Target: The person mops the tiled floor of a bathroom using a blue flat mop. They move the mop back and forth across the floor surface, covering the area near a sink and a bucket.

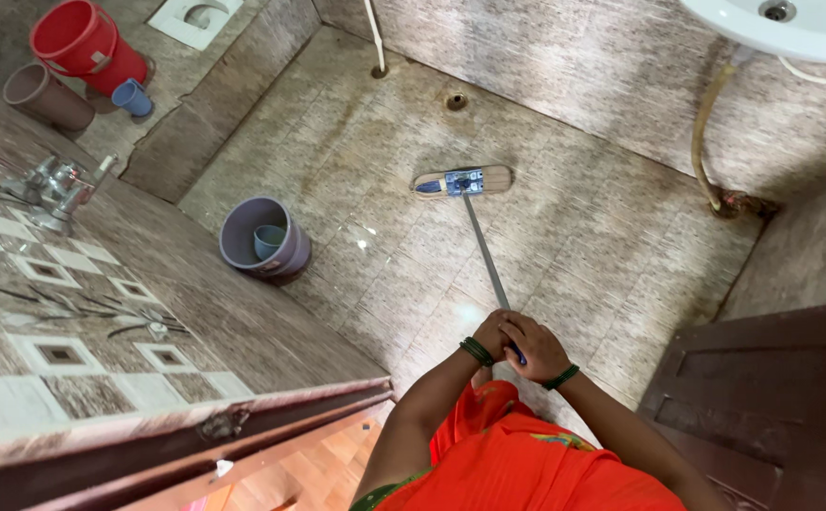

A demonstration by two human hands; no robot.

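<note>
Mop (485, 248): long axis runs from the hands up and slightly left, flat head (462, 181) resting crosswise on wet tiled floor (564, 218), pointing toward the far wall. Left hand (494, 333) and right hand (536, 346) both closed around the handle's near end, touching each other. Handle tip hidden under fingers. Grey bucket (263, 238) stands well left.
</note>
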